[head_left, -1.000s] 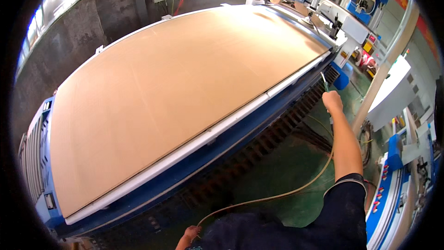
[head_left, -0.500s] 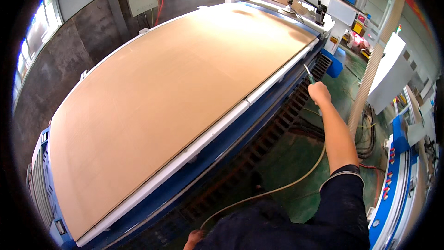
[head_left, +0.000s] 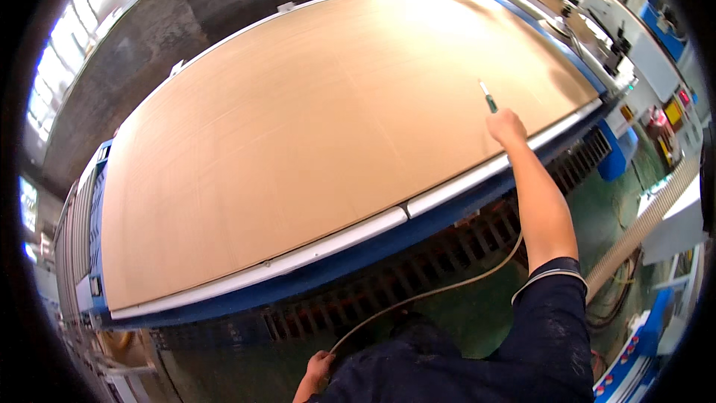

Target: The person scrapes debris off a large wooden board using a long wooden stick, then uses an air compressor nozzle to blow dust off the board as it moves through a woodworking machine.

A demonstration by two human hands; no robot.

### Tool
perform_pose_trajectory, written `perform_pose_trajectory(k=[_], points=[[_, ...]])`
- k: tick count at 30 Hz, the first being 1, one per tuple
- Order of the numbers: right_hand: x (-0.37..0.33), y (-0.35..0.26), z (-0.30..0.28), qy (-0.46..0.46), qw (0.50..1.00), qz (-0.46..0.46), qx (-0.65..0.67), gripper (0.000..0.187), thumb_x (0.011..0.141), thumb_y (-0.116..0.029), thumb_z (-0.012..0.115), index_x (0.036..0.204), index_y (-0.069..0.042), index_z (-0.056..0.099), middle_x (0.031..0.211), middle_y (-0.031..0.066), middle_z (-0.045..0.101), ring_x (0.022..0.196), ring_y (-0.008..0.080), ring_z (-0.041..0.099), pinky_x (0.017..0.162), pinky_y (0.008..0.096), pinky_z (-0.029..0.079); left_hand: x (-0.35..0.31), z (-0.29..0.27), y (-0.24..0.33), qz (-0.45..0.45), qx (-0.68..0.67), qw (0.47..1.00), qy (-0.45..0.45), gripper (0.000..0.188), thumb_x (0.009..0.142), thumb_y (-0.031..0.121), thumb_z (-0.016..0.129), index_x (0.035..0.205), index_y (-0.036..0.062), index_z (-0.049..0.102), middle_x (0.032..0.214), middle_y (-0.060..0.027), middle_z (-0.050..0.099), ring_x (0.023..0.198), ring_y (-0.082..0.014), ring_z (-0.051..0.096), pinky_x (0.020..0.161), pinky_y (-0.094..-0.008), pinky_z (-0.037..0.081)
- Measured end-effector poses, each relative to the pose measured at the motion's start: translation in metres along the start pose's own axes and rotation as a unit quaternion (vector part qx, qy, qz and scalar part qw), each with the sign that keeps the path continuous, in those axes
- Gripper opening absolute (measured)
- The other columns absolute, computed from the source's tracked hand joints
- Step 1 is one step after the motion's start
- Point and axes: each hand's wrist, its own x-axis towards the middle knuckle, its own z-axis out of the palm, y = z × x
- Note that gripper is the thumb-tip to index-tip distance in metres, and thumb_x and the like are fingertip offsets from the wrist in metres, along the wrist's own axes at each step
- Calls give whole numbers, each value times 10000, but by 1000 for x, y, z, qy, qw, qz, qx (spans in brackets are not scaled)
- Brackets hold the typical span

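Observation:
Stretched out over the near right part of a large tan board [head_left: 298, 134], my right hand [head_left: 508, 127] is closed around an air blow gun [head_left: 488, 97] with a green body and a thin pale nozzle. The nozzle points away from me, above the board's surface. A thin tan air hose [head_left: 425, 296] hangs in a curve from below my right forearm to my left hand [head_left: 321, 364]. Low in the view beside my body, that hand has its fingers closed on the hose. Faint lines and dusty smears mark the board.
The board lies on a machine bed with a white edge [head_left: 335, 237] and blue frame. A dark slatted cable track [head_left: 418, 272] runs below its near side. Machine heads [head_left: 559, 26] stand at the far right. A ribbed duct [head_left: 645, 224] slants down at right; rollers [head_left: 74, 231] stand left.
My right hand with the blow gun has moved from beside the bed's near edge to over the board. The view has turned, and my left hand shows more fully, still on the hose.

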Motion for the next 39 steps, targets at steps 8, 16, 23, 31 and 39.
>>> perform_pose_trajectory(k=[8, 16, 23, 31, 39], points=[[37, -73, 2, 12, 994, -102, -27, 375, 820, -260, 494, 1025, -7, 679, 1084, 225, 657, 1026, 368, 633, 872, 442, 500, -21, 45, 23, 22, -94, 995, 31, 326, 815, 300, 677, 951, 4, 679, 827, -110, 675, 791, -191, 629, 721, -327, 491], [-79, -146, 73, -128, 935, -321, -76, 336, 818, -250, 499, 995, -23, 674, 1012, 211, 673, 983, 379, 640, 843, 454, 506, 56, 88, -102, 22, -33, 999, 26, 357, 821, 300, 660, 997, -11, 670, 865, -126, 680, 806, -239, 644, 744, -348, 501], [-24, -76, 25, -10, 988, -149, -32, 361, 811, -271, 510, 1003, -19, 683, 1044, 220, 668, 1001, 371, 640, 861, 447, 501, -26, 29, 37, -34, -31, 999, 9, 379, 809, 314, 666, 1015, -4, 674, 936, -138, 687, 906, -254, 647, 815, -350, 495], [-56, -8, -22, 80, 994, -28, -62, 352, 843, -260, 503, 1006, -10, 690, 1094, 224, 657, 1025, 361, 641, 864, 454, 505, 20, 15, -26, 13, 29, 999, -21, 403, 839, 332, 653, 1090, 17, 662, 1067, -127, 665, 985, -252, 623, 871, -364, 483], [-257, -113, 77, -69, 929, -360, -56, 298, 777, -253, 522, 927, -61, 695, 937, 243, 673, 912, 408, 650, 819, 486, 507, 196, 41, -206, 113, 95, 988, -51, 320, 821, 349, 660, 910, 43, 697, 884, -105, 691, 855, -229, 653, 758, -348, 500]])
